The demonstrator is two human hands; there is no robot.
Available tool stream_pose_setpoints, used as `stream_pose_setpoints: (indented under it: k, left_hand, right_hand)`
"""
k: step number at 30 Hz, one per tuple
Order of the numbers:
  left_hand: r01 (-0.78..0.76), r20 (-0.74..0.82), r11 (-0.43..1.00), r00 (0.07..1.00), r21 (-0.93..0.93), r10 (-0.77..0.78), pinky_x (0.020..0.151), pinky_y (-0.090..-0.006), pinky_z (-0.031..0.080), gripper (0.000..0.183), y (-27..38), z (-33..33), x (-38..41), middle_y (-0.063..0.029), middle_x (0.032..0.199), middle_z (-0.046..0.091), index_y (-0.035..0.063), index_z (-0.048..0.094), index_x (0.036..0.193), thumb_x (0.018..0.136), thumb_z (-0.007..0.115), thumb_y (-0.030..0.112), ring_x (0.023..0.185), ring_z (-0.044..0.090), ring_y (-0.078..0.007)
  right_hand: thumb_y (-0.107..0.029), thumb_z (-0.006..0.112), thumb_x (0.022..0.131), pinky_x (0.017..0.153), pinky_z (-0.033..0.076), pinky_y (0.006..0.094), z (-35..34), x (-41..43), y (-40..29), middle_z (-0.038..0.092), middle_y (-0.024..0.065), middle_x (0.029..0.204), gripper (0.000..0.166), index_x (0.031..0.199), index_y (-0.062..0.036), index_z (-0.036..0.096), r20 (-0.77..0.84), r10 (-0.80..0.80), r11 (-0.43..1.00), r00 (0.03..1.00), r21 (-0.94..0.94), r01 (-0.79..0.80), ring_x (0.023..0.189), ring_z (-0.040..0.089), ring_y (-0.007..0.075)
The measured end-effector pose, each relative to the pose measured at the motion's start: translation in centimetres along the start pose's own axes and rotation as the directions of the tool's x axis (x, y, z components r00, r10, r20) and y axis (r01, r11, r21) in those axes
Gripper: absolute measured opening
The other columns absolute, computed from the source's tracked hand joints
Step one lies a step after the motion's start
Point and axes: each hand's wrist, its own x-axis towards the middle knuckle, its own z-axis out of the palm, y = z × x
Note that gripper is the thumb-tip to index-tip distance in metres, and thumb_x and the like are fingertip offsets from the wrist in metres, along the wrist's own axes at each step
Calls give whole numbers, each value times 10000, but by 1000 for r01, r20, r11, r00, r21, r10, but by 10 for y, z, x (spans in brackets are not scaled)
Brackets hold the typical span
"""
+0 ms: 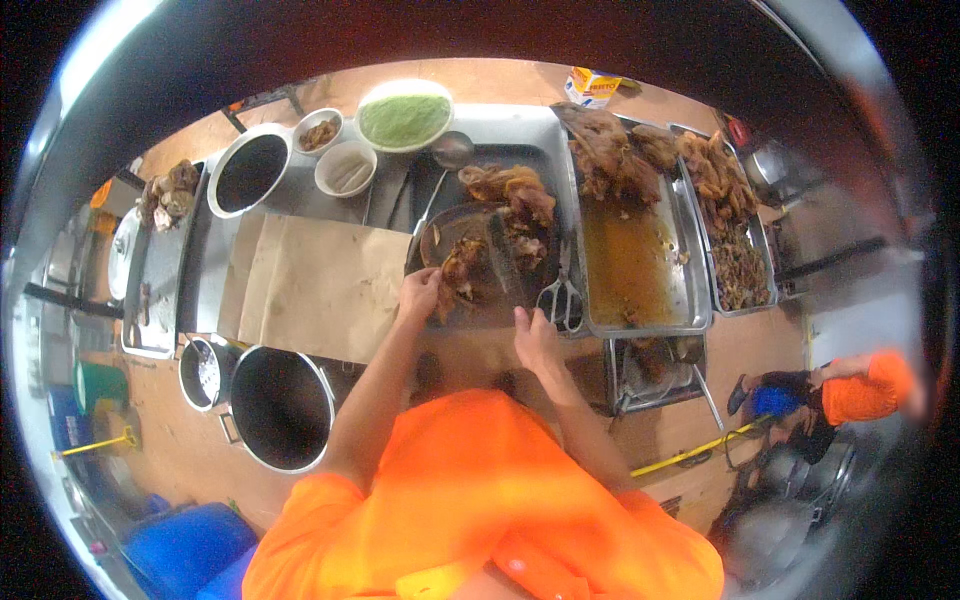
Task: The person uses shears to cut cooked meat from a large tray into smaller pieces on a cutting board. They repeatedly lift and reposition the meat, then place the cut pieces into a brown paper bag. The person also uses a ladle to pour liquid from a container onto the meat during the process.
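Observation:
On a round chopping block [480, 296] lies a heap of chopped cooked meat [466, 262]. My left hand [421, 294] pinches the near left edge of this meat. In my right hand [536, 337] is a broad-bladed knife [507, 259], its blade pointing away from me across the block. Larger pieces of cooked meat [517, 191] sit in the dark tray just beyond the block. Kitchen scissors [560, 304] rest right of the knife. A ladle [452, 151] lies at the far left of the block. Brown paper sheets [330, 281] are spread beside my left hand.
A tray [701, 319] at right holds meat in brown liquid; another meat tray [766, 304] stands beyond. Bowls of green sauce [405, 120] and dark liquid [251, 172] line the back. A large pot [281, 409] stands below left. A person in orange [862, 390] is at right.

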Motion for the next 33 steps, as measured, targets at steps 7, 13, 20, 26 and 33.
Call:
stream_pose_setpoints:
  k: [7, 13, 20, 26, 33]
  left_hand:
    - [-34, 61, 998, 997, -51, 37, 771, -330, 532, 515, -14, 10, -47, -113, 965, 703, 40, 554, 1312, 847, 720, 186, 856, 674, -195]
    - [-46, 45, 999, 998, -26, 47, 829, -367, 518, 473, -26, 16, -67, -131, 1014, 705, 51, 593, 1288, 840, 705, 150, 890, 679, -249]
    - [-213, 156, 971, 968, 112, 194, 789, -403, 509, 489, -7, -4, -67, -178, 902, 647, 64, 576, 1321, 840, 658, 75, 854, 648, -324]
    - [-374, 159, 906, 924, 199, 347, 791, -444, 496, 435, 2, -31, -64, -215, 920, 621, 45, 595, 1284, 849, 617, 35, 894, 617, -396]
    - [-422, 193, 894, 899, 149, 392, 799, -434, 500, 354, 13, -41, -59, -222, 919, 627, 7, 628, 1220, 869, 581, 4, 902, 628, -388]
  right_hand:
    - [-472, 435, 992, 946, 441, 532, -1, 0, -7, 589, 374, 1142, 651, 1254, 119, 509, 32, 39, 999, 999, -2, -39, 1112, 549, 519]
    - [-479, 427, 993, 956, 432, 536, -5, 3, -15, 575, 387, 1152, 662, 1265, 121, 496, 74, 66, 996, 995, -59, -62, 1125, 539, 522]
    - [-448, 448, 995, 911, 450, 542, -9, 5, -29, 596, 384, 1091, 618, 1222, 124, 507, -24, -41, 999, 999, 4, 41, 1075, 556, 534]
    - [-325, 512, 986, 771, 489, 524, -35, 11, -88, 633, 355, 965, 503, 1213, 124, 494, -345, -399, 845, 849, 221, 487, 942, 613, 506]
    - [-358, 460, 1002, 768, 498, 541, -2, 24, -77, 626, 373, 962, 483, 1129, 107, 478, -48, -252, 967, 967, -41, 250, 922, 626, 505]
